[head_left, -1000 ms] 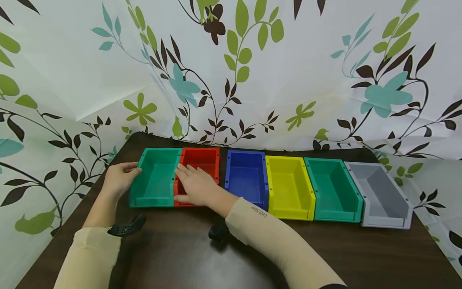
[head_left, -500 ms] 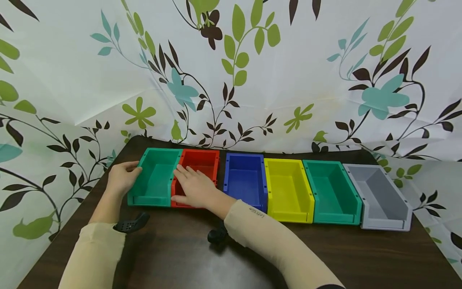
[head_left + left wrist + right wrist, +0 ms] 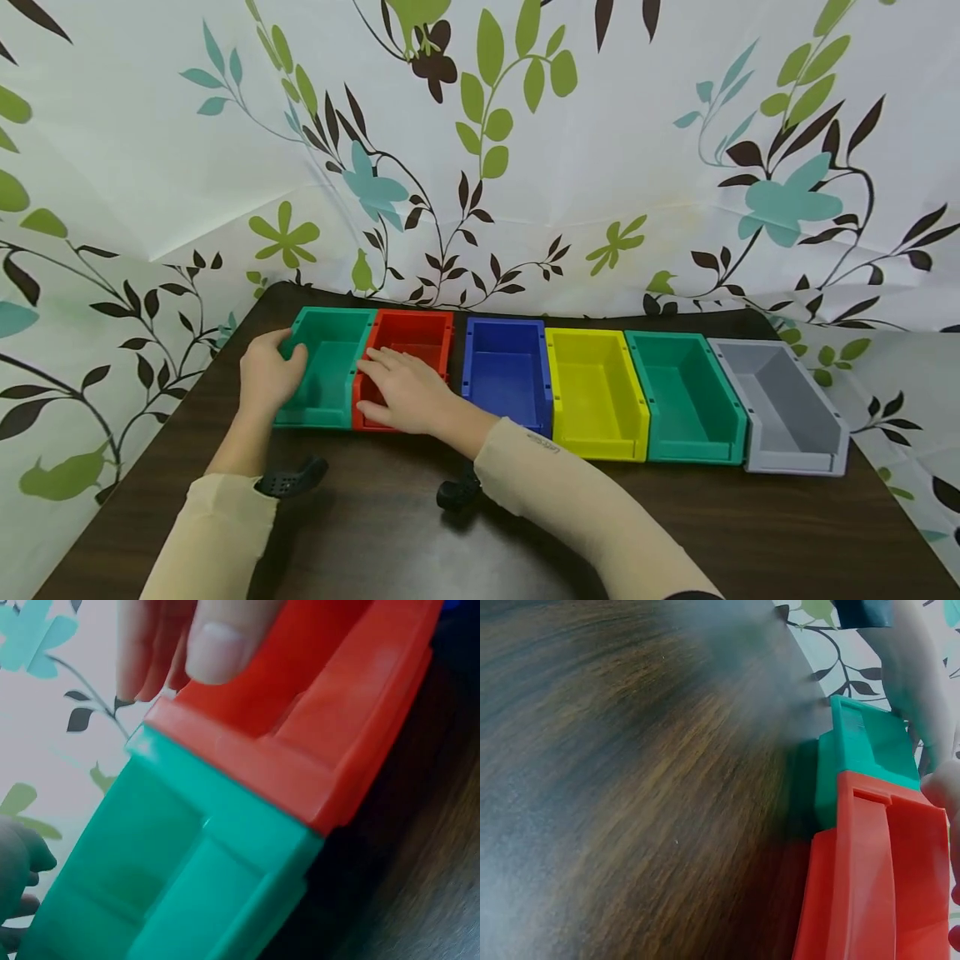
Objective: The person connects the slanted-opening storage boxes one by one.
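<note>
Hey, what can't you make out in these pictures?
Head: part of the red bin, behind the right hand.
Head: a corner of the blue bin, behind the right forearm.
Head: the print on the right sleeve, too small to read.
Left wrist: part of the left hand, cut off by the left edge.
Right wrist: one end of the red bin, cut off by the bottom edge.

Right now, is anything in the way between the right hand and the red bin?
Nothing visible is. The right hand is already right over the red bin, reaching toward the side next to the leftmost green bin.
</note>
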Available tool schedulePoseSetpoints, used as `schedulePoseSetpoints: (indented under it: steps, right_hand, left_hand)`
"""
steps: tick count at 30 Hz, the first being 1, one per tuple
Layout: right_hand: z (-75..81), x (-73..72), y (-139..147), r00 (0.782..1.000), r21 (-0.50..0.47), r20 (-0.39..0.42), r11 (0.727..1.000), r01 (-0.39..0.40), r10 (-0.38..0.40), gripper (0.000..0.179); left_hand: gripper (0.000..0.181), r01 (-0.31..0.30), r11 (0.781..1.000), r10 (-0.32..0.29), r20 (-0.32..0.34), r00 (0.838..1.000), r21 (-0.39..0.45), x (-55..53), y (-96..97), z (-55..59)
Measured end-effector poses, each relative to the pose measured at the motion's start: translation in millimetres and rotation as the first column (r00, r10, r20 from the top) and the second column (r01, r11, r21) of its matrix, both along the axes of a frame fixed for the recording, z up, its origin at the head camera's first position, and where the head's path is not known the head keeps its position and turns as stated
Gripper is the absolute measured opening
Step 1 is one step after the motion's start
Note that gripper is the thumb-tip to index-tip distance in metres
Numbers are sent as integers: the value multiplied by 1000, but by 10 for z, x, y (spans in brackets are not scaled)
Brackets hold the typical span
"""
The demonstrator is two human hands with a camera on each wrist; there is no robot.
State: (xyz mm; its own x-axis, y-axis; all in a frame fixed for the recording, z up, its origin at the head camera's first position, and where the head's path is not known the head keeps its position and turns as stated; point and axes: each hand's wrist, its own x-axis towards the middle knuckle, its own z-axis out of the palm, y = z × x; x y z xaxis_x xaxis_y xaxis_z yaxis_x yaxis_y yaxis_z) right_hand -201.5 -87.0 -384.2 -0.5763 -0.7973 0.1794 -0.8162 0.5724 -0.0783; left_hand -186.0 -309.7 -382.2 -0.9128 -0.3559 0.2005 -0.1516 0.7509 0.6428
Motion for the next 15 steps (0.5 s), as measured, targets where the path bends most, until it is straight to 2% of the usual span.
schedulePoseSetpoints:
  steps: [4,9,12,15]
  right_hand:
    - [17,6,69,1000,-4,-8,1000,5,-5,57]
    - [15,-10,176,1000,-43,-18,999,3,-4,55]
    - [11,-19,250,1000,-70,-22,998,-3,1,54]
    - [17,-19,327,1000,-88,-21,996,-1,-1,54]
  left_hand:
    - [41,17,1000,-19,-94,995,-23,9,125,31]
    - [38,38,999,-40,-157,987,-18,8,273,48]
    - [38,59,998,-60,-174,983,-11,6,352,39]
    - [41,79,997,-78,-157,984,4,3,418,16]
